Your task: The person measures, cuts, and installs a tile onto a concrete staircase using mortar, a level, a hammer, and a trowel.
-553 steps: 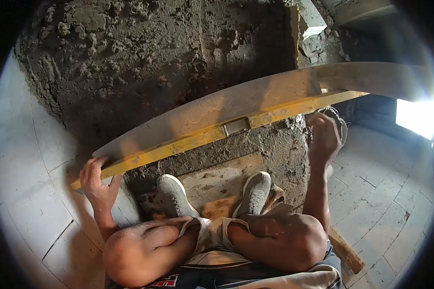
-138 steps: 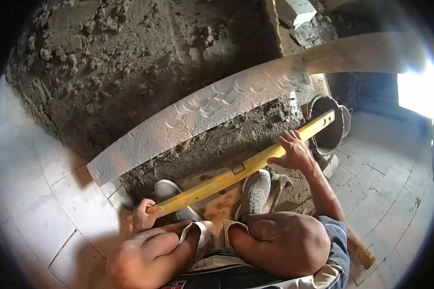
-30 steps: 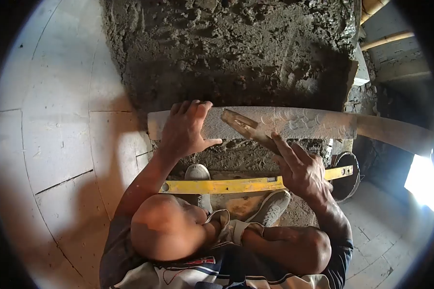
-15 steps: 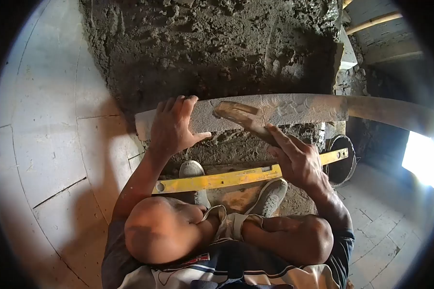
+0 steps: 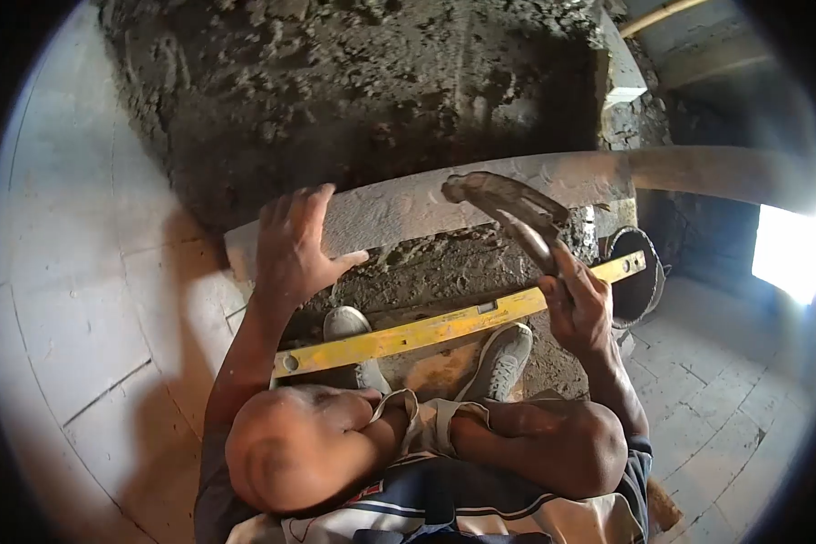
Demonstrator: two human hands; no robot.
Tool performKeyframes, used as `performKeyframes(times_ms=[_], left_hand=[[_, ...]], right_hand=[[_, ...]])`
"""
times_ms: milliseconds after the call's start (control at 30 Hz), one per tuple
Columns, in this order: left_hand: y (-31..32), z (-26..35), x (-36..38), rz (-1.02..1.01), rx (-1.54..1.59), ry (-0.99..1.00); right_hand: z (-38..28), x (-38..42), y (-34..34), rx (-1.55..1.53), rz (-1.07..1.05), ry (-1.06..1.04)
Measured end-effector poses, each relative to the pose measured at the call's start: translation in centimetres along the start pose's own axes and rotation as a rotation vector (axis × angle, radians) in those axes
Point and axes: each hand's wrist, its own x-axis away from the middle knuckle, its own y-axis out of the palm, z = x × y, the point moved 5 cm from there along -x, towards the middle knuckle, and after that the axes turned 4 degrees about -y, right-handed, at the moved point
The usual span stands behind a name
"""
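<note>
A hammer [image 5: 497, 192] — dark, clawed head — is gripped by the right hand [image 5: 582, 313], fingers closed, over a long, thin, grainy slab [image 5: 385, 213]. Near its left end the slab is spanned by the left hand [image 5: 290, 249], fingers spread — coarse, lumpy mortar [image 5: 335, 100] is seen beyond.

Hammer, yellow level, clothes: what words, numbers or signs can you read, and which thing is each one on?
None can be read.
Hammer: no letters I can make out.
Level: scuffed; any marks are too small or blurred to read.
Clothes: a red patch shows, too small and blurred to read.
</note>
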Motion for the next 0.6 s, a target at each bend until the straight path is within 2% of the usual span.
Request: performKeyframes(times_ms=[100,133,200,233,400,467,600], left_hand=[[-0.9,2.3,-1.1,-0.065,-0.006,0.016],[-0.5,3.2,-1.6,-0.066,0.005,0.028],[-0.1,5.6,-2.9,-0.001,0.008,0.167],[0.5,6.3,-3.2,0.009,-0.017,0.183],[2.5,7.0,-3.2,-0.008,-0.074,0.106],[2.5,7.1,-3.3,0.005,-0.059,0.086],[2.8,7.1,-3.2,-0.017,-0.077,0.065]], right_hand=[[0.8,1.2,-2.5,-0.003,-0.006,0.232],[1.1,1.6,-3.1,0.061,0.050,0.195],[1.9,2.7,-4.0,0.094,0.065,0.288],[2.4,3.3,-4.2,0.121,0.116,0.251],[3.7,7.4,-4.8,0.179,0.188,0.248],[4.9,10.0,-3.2,0.102,0.080,0.337],[6.6,12.7,0.1,0.180,-0.176,0.273]])
